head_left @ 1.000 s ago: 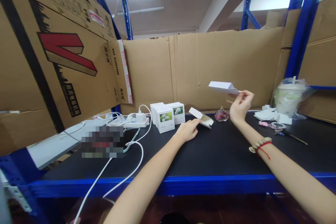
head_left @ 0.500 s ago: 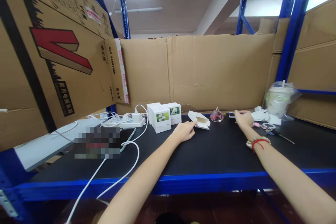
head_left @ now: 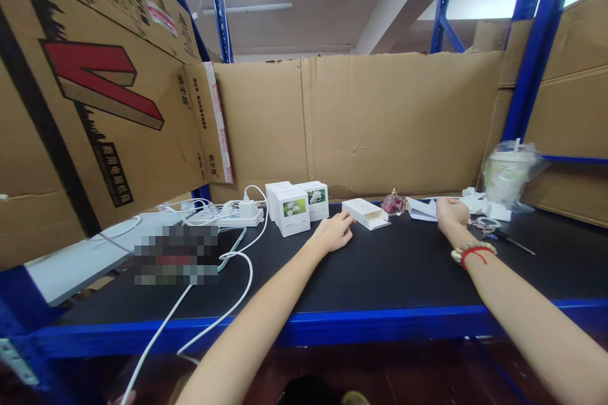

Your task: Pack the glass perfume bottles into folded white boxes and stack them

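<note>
A small white carton (head_left: pixel 363 211) lies on the black tabletop, its open end facing right. My left hand (head_left: pixel 335 233) rests at the carton's near left edge, fingers curled and fingertips against it. Farther right, my right hand (head_left: pixel 451 213) is closed at the end of a folded white paper piece (head_left: pixel 422 209); the fingers are partly hidden behind the hand. Between the carton and the paper, at the back, stands a pink glass perfume bottle (head_left: pixel 393 202) with a gold-coloured top.
White cartons with flower pictures (head_left: pixel 295 210) stand left of my left hand. A power strip (head_left: pixel 232 219), white cables and a phone (head_left: pixel 232 250) lie farther left. Keys (head_left: pixel 494 228) and a bagged drink cup (head_left: pixel 510 177) are at right. Cardboard (head_left: pixel 403 126) walls the back.
The carton has turned and dropped from a tilted pose to lie flatter. My right hand has shifted slightly right, and more of the folded white paper shows beside it.
</note>
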Demonstrator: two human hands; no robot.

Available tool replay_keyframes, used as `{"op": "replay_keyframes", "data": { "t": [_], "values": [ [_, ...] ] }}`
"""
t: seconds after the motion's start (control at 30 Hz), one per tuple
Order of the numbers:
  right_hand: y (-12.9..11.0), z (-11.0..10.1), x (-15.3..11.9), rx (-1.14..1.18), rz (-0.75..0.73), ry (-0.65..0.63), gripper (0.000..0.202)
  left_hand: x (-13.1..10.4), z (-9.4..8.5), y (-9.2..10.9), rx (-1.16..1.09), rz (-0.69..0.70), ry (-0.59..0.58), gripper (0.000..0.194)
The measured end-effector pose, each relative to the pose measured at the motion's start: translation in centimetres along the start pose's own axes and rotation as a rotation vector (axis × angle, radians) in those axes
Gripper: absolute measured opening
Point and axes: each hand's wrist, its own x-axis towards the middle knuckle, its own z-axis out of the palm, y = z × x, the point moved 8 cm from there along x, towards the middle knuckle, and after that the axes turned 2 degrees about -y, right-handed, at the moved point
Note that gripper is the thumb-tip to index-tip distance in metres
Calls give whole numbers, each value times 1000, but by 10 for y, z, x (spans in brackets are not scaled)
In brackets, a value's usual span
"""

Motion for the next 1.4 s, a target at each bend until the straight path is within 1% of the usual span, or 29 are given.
{"op": "replay_keyframes", "data": {
  "t": [0.07, 0.13, 0.17, 0.2, 0.23, 0.3, 0.37, 0.43, 0.5, 0.53, 0.57, 0.6, 0.7, 0.8, 0.87, 0.93, 1.0, 1.03, 1.1, 1.13, 1.2, 1.23, 1.27, 1.33, 1.4],
  "values": [
    [3, -12, -8, -11, 167, 73, 34, 0, 0, -1, 13, -4, 14, 28],
    [-8, -24, -19, 17, 234, 128, 28, 1, 0, -2, 20, -10, 22, 27],
    [-20, -31, -25, 86, 208, 175, 22, 1, 0, -2, 21, -14, 24, 27],
    [-37, -35, -29, 143, 114, 189, 18, 1, 0, -2, 21, -16, 24, 26],
    [-57, -36, -34, 176, -1, 160, 14, 0, 0, -2, 20, -16, 22, 26],
    [-98, -27, -46, 187, -237, 5, 11, 0, 0, -2, 21, -15, 16, 25],
    [-132, -8, -62, 155, -464, -230, 10, 0, 0, -2, 23, -12, 8, 24],
    [-152, 14, -80, 126, -610, -487, 8, 0, 0, -2, 22, -14, 6, 25],
    [-157, 33, -92, 125, -661, -681, 9, 0, 0, -2, 21, -17, 6, 26],
    [-156, 39, -95, 134, -667, -735, 11, 0, 1, -2, 21, -19, 4, 27],
    [-155, 44, -96, 144, -672, -758, 14, 1, 1, -3, 22, -21, 3, 27],
    [-153, 48, -96, 152, -680, -756, 17, 1, 1, -3, 22, -22, 4, 27],
    [-147, 54, -93, 147, -717, -683, 24, 1, 1, -3, 20, -23, 9, 27],
    [-141, 57, -89, 133, -707, -601, 29, 0, -1, -3, 25, -29, 18, 27],
    [-140, 55, -86, 133, -681, -556, 30, 0, -3, -4, 42, -44, 33, 27],
    [-142, 48, -83, 127, -662, -509, 29, 0, -5, -5, 67, -67, 56, 26],
    [-144, 36, -76, 112, -642, -431, 28, 0, -7, -6, 87, -88, 81, 26],
    [-144, 28, -71, 107, -621, -372, 27, 1, -8, -7, 94, -101, 92, 26],
    [-133, 10, -56, 101, -523, -226, 29, 1, -9, -9, 102, -131, 108, 26],
    [-123, 1, -48, 96, -444, -151, 31, 0, -9, -11, 102, -148, 115, 26],
    [-94, -11, -36, 56, -252, -51, 36, 0, -10, -14, 99, -186, 127, 27],
    [-78, -12, -33, 13, -156, -37, 37, -1, -9, -16, 93, -204, 130, 27],
    [-62, -11, -30, -43, -60, -49, 37, -1, -9, -17, 86, -219, 131, 27],
    [-29, -2, -29, -164, 136, -139, 35, -1, -8, -19, 72, -237, 131, 27],
    [-7, 9, -30, -245, 253, -236, 39, -2, -7, -20, 65, -240, 134, 27]
  ]
}}
